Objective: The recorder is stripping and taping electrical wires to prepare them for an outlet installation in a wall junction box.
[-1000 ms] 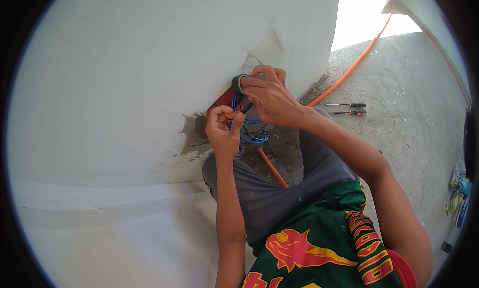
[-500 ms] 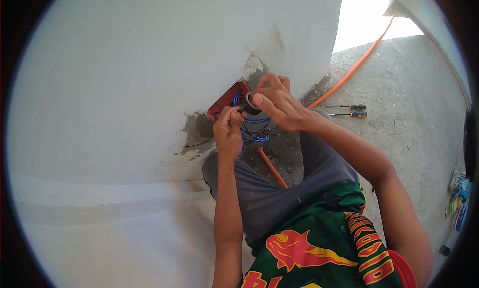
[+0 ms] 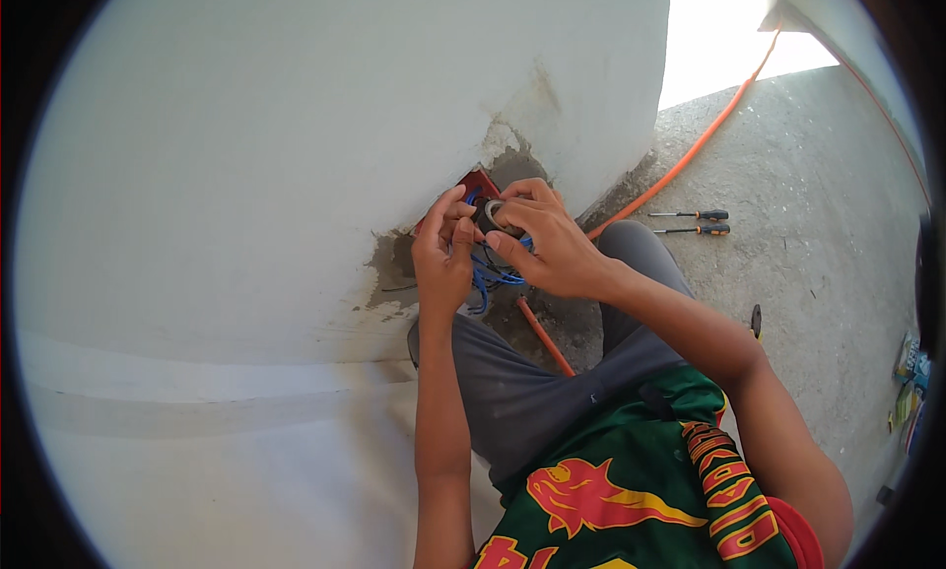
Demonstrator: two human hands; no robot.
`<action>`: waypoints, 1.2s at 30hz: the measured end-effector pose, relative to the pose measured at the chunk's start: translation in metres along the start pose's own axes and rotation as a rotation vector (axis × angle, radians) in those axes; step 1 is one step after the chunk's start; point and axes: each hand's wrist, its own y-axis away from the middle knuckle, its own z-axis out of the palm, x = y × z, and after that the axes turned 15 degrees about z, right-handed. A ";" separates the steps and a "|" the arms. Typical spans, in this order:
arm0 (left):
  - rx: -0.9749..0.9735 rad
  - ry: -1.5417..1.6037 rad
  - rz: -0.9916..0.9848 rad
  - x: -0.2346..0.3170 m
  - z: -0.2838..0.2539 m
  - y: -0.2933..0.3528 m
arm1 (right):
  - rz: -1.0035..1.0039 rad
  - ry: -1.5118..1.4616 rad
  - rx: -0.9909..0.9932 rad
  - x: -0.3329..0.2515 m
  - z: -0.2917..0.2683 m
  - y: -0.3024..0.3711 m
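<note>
My right hand [image 3: 554,239] grips a roll of black tape [image 3: 488,214] with a pale core, its fingers curled over the ring. Close beside the roll, my left hand [image 3: 441,259] has thumb and fingers drawn together; what they pinch is hidden. Both hands are in front of a red electrical box [image 3: 480,182] set into the wall, and they cover most of it. Blue wires [image 3: 483,273], with some dark ones among them, hang out of the box below my fingers.
Two screwdrivers [image 3: 705,222] lie on the concrete floor at the right. Pliers [image 3: 756,321] lie partly beside my right forearm. An orange conduit [image 3: 690,155] runs along the floor toward the bright opening; a shorter orange conduit [image 3: 544,334] stands between my legs.
My right hand and the tape roll have come lower, nearer my body, and the right wrist has turned. My left fingers have spread slightly and sit closer to the roll. Pliers now show.
</note>
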 end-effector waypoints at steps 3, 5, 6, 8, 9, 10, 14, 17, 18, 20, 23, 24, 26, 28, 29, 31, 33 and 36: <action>-0.263 -0.017 0.081 0.009 -0.017 -0.019 | -0.045 0.122 -0.024 -0.012 -0.001 0.001; -0.378 -0.041 -0.009 0.009 -0.016 -0.027 | -0.054 0.166 -0.021 -0.010 -0.002 0.000; -0.381 -0.044 -0.009 0.009 -0.016 -0.029 | -0.063 0.214 -0.020 -0.009 -0.002 0.000; -0.413 0.065 -0.171 0.010 -0.014 -0.032 | -0.062 0.220 0.058 -0.011 0.001 0.001; -0.416 0.065 -0.171 0.009 -0.014 -0.033 | -0.062 0.227 0.133 -0.013 0.003 0.001; -0.373 0.156 -0.205 0.007 -0.016 -0.031 | -0.060 0.224 0.135 -0.014 0.004 0.001; -0.269 0.379 -0.307 -0.003 -0.025 -0.030 | -0.039 0.260 0.134 -0.019 0.008 -0.006; -0.227 0.473 -0.405 -0.006 -0.027 -0.027 | -0.015 0.271 0.121 -0.024 0.008 -0.009; -0.228 0.472 -0.405 -0.007 -0.028 -0.027 | -0.004 0.283 0.106 -0.025 0.008 -0.009; -0.222 0.461 -0.344 -0.008 -0.030 -0.024 | 0.004 0.293 0.111 -0.028 0.010 -0.009; -0.162 0.318 -0.310 -0.004 -0.022 -0.022 | 0.010 0.338 0.128 -0.026 0.010 -0.010; -0.162 0.320 -0.311 -0.007 -0.020 -0.019 | 0.007 0.370 0.139 -0.025 0.010 -0.011; -0.049 0.245 -0.168 -0.011 -0.014 -0.016 | -0.049 0.284 0.170 -0.020 0.014 -0.014; 0.015 0.096 -0.108 -0.011 -0.006 -0.007 | -0.101 0.200 0.201 -0.016 0.016 -0.015; 0.080 -0.055 -0.048 -0.010 -0.001 -0.004 | -0.106 0.176 0.190 -0.014 0.016 -0.016; 0.130 -0.093 0.007 -0.014 0.009 -0.003 | -0.108 0.150 0.179 -0.014 0.018 -0.016; 0.183 -0.138 0.064 -0.016 0.012 -0.002 | -0.152 0.140 0.247 -0.017 0.021 -0.016; 0.187 -0.181 0.037 -0.014 0.020 -0.005 | -0.147 0.207 0.279 -0.016 0.017 -0.011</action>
